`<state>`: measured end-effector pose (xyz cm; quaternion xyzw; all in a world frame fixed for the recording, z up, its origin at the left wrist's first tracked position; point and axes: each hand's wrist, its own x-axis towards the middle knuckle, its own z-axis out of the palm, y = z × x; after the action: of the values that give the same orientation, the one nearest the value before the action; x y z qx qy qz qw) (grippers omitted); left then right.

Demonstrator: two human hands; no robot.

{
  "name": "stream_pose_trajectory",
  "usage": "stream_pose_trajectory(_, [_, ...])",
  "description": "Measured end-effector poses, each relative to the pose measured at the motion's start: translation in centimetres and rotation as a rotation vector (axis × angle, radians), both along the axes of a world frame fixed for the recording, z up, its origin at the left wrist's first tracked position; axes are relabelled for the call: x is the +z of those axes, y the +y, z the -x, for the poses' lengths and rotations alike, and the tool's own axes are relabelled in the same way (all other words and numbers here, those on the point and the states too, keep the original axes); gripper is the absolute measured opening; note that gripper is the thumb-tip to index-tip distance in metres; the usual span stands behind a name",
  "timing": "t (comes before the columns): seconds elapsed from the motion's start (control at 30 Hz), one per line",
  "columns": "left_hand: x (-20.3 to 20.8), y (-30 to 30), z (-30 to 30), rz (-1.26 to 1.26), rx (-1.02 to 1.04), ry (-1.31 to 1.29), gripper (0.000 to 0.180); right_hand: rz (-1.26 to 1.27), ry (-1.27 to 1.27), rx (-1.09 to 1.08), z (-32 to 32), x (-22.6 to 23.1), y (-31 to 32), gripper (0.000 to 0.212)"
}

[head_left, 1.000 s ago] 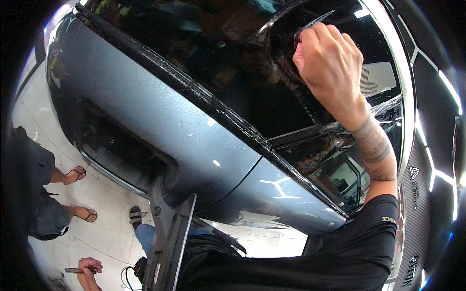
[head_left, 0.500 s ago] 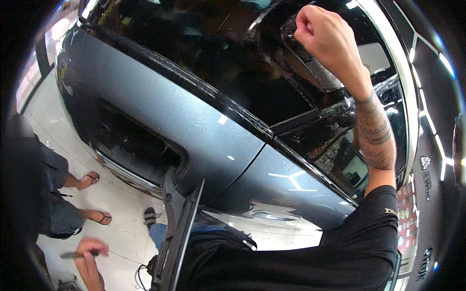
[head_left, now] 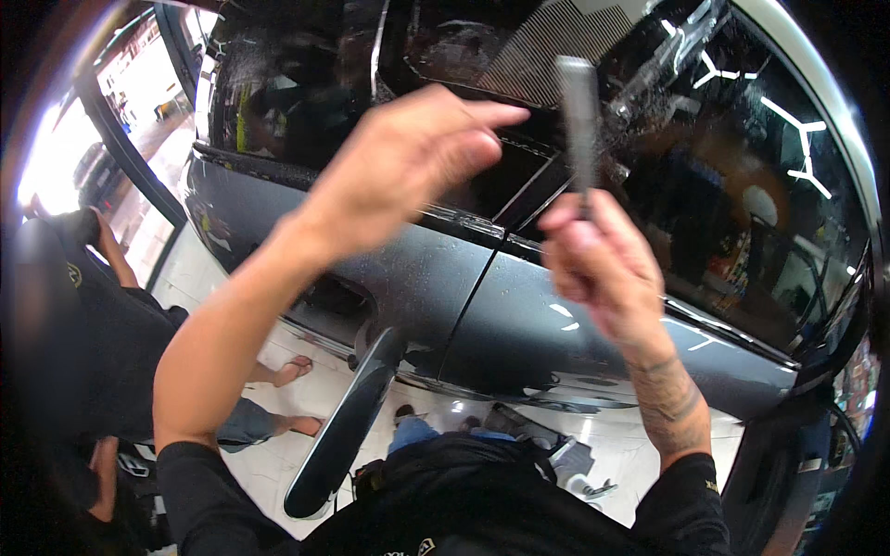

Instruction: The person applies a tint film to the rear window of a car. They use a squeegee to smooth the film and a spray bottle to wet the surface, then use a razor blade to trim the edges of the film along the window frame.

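My right hand, its forearm tattooed, is raised in front of the car and closed around the lower end of a slim, flat grey tool. The tool points upward and is smeared by motion, so its kind is unclear. To its left my left hand hovers before the dark glass, blurred, with the index finger stretched out and nothing seen in it. Behind both hands is a dark grey car with wet drops on its body. Its dark side windows carry water streaks and reflections.
A dark panel sticks out from the car's side beside my body. People in dark clothes stand close on my left. Tools or equipment lie low by the car on the pale tiled floor. Glass doors stand far left.
My view has swung right along the car. My right hand, a raised fist before, is lower and shows the grey tool upright. My left forearm has come up in front of the window.
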<state>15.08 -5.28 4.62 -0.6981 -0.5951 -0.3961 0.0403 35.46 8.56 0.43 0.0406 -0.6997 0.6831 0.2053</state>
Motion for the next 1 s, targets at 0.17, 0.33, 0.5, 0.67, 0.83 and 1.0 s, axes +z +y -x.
stream_pose_trajectory(0.17, [2.7,1.5,6.7,-0.337,0.305,0.507,0.012,0.172,0.317,-0.443,-8.5,-3.4,5.2,0.031])
stream_pose_trajectory(0.33, [2.7,3.6,8.1,-0.321,0.241,0.753,0.014,0.158,0.498,-0.817,-13.1,-7.3,7.2,0.025])
stream_pose_trajectory(0.5, [3.0,3.9,8.6,-0.314,0.252,0.889,0.018,0.111,0.541,-0.902,-13.6,-9.2,8.9,0.024])
stream_pose_trajectory(0.67, [3.4,3.9,8.9,-0.310,0.220,1.030,0.020,0.176,0.574,-0.919,-13.4,-10.1,10.1,0.025])
stream_pose_trajectory(0.83, [3.7,4.2,8.7,-0.325,0.197,1.094,0.020,0.176,0.605,-0.935,-13.6,-10.4,10.6,0.025])
stream_pose_trajectory(1.0, [3.1,4.9,8.7,-0.355,0.255,1.176,0.021,0.184,0.623,-0.959,-13.8,-10.9,10.8,0.026])
